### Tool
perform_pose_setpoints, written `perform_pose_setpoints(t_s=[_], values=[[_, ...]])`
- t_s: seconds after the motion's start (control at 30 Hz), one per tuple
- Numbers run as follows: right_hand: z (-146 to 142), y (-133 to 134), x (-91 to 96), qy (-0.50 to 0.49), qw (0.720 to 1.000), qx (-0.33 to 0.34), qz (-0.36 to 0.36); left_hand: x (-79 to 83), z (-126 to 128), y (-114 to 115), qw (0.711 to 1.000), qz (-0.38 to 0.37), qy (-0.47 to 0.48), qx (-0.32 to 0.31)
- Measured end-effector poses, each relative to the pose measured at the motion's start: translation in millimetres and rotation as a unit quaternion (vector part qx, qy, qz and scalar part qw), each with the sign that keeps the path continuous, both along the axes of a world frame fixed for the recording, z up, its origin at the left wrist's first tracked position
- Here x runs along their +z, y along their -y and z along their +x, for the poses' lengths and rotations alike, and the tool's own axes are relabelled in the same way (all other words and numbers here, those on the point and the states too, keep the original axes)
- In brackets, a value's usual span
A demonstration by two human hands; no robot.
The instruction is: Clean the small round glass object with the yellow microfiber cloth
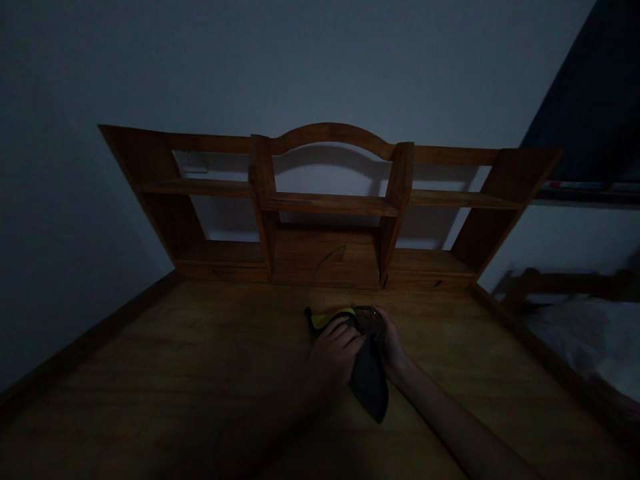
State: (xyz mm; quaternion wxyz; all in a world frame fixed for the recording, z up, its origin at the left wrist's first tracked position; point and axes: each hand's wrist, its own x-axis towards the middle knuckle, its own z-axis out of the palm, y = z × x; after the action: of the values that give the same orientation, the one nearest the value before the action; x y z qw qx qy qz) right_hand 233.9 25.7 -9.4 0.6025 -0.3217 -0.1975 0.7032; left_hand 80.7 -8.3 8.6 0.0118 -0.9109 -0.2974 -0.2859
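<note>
Both my hands are close together just above the wooden desk, in dim light. My left hand is closed on a dark grey cloth with a yellow part and a small black tip at its left. The cloth's pointed end hangs down between my hands. My right hand is closed around the right side of a thin-framed, glinting thing that looks like a pair of glasses. The cloth and my left fingers cover much of it, so its full shape is hidden.
A wooden shelf unit with several compartments stands at the desk's back against a pale wall. Raised edges run along the desk's left and right sides. Pale bedding lies beyond the right edge, below a dark window.
</note>
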Motion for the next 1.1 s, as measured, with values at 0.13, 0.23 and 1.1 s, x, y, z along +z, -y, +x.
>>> perform_pose_setpoints(t_s=[0.13,0.23,1.1], values=[[-1.8,4.0,3.1,-0.008,1.000,-0.028,0.002,-3.9,0.2,-3.5,1.000,-0.008,0.020,0.000],[-2.6,6.7,5.0,-0.009,1.000,-0.015,-0.009,-6.2,-2.8,-3.8,1.000,-0.018,0.024,0.000],[-7.0,11.4,5.2,0.027,0.993,0.102,0.045,-29.1,-5.9,-15.4,0.985,-0.138,0.096,0.047]])
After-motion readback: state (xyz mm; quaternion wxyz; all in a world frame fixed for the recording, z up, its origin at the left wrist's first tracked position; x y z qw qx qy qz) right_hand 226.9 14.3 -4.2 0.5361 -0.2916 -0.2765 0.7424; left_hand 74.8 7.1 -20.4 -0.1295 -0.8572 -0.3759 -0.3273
